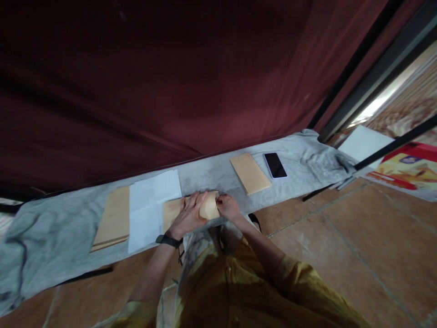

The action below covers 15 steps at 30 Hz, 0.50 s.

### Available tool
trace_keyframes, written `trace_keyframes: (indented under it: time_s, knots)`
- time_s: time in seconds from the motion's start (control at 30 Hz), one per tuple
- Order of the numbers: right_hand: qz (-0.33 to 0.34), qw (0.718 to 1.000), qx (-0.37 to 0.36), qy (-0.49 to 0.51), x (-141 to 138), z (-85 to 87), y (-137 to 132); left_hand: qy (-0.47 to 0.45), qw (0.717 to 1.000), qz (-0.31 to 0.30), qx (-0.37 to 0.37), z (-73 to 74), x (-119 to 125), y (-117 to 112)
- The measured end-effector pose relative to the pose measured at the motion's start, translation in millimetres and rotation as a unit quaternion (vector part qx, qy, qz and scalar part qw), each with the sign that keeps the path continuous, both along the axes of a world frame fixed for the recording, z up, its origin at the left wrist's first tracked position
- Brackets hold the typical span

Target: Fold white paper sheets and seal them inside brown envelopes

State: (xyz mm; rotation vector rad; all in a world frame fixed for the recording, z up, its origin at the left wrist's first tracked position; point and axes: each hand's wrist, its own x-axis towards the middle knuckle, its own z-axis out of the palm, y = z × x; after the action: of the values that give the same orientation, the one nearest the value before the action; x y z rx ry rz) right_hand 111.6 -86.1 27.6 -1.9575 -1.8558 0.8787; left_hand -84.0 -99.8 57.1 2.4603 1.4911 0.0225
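Observation:
A brown paper envelope (209,208) lies across the near edge of the narrow cloth-covered surface, with its right end bent up. My left hand (190,216), a dark band on its wrist, lies on the envelope with fingers stretched out, pressing it down. At the right end, the curled fingers of my right hand (229,207) pinch the envelope's edge; the fingertips are partly hidden. White paper sheets (146,212) lie to the left, partly under the envelope. Beyond them is a stack of brown envelopes (114,214).
Another brown envelope (251,173) and a phone (275,165) lie to the right on the grey cloth (303,155). A dark red curtain (191,82) hangs behind. Black metal bars (355,68) and a red printed package (413,168) are at the far right, above the tiled floor (368,237).

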Motion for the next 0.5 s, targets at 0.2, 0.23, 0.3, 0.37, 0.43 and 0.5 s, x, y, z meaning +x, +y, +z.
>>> trace_keyframes:
  time_s: [0.2, 0.23, 0.3, 0.37, 0.43, 0.5]
  knots:
    - [0.010, 1.000, -0.002, -0.020, 0, 1.7, 2, 0.011, 1.000, 0.002, -0.005, -5.5, -2, 1]
    - [0.011, 1.000, -0.003, -0.021, 0, 2.4, 2, 0.013, 1.000, 0.002, -0.006, -6.7, -3, 1]
    - [0.012, 1.000, -0.005, -0.025, 0, 4.1, 1, 0.016, 1.000, 0.000, -0.010, -9.4, -5, 1]
    - [0.014, 0.999, -0.008, -0.028, 1, 5.9, 1, 0.014, 1.000, -0.004, -0.014, -12.4, -7, 1]
    - [0.017, 0.999, -0.014, -0.032, 1, 7.6, 1, 0.006, 1.000, -0.011, -0.017, -15.6, -9, 0]
    - [0.020, 0.999, -0.020, -0.038, 1, 9.2, 1, -0.004, 1.000, -0.015, -0.020, -18.7, -12, -2]
